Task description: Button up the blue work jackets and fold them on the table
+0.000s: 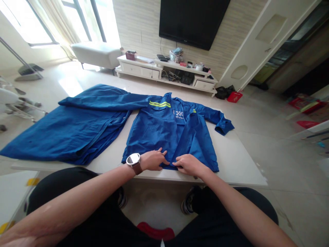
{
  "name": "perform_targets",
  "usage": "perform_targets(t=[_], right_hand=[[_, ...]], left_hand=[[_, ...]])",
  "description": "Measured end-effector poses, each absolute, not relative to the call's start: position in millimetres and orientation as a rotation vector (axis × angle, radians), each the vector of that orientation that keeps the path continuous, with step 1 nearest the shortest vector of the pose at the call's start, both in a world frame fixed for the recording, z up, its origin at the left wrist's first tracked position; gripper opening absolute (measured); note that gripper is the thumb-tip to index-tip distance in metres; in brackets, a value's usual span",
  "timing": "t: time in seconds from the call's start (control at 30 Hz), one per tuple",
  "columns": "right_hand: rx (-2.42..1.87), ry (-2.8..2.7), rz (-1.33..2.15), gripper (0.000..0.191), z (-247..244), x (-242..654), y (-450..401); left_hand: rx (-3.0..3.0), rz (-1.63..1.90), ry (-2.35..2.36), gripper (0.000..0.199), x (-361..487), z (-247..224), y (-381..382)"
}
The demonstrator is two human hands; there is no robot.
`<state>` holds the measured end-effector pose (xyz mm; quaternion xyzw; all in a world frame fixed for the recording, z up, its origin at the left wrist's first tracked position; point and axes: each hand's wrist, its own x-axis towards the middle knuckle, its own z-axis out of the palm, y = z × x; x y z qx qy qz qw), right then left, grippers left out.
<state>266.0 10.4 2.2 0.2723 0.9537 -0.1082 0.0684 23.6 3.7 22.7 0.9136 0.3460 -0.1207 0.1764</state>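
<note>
A blue work jacket (151, 133) with yellow reflective strips lies front up on a low white table (239, 164), its collar away from me. One front panel is partly turned back, showing printed marks inside. My left hand (154, 160), with a watch (133, 159) on its wrist, rests on the jacket near the hem, fingers spread. At the bottom of the front opening, my right hand (189, 165) is closed on the jacket's edge; its fingertips are partly hidden. The hands are close together. One jacket sleeve stretches left over a folded blue garment (69, 133).
Beyond the table stand a white TV cabinet (138, 70) with small items on it and a pale bench (97, 55). A red bag (234, 96) sits on the floor at the right. Under the table edge, between my feet, is a red object (155, 231).
</note>
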Motion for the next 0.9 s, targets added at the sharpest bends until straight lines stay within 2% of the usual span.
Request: perform_targets(t=[0.17,0.43,0.9], right_hand=[[0.819,2.800,-0.188,0.025,10.8,258.9,0.4],[0.963,2.748,-0.115,0.032,11.0,254.6,-4.2],[0.930,2.687,-0.127,0.034,13.9,250.8,-3.5]], left_hand=[[2.577,-0.337,0.983,0.056,22.9,22.1,3.5],[2.582,-0.349,0.985,0.056,23.9,21.9,3.5],[2.585,-0.326,0.977,0.058,23.0,16.6,5.1]])
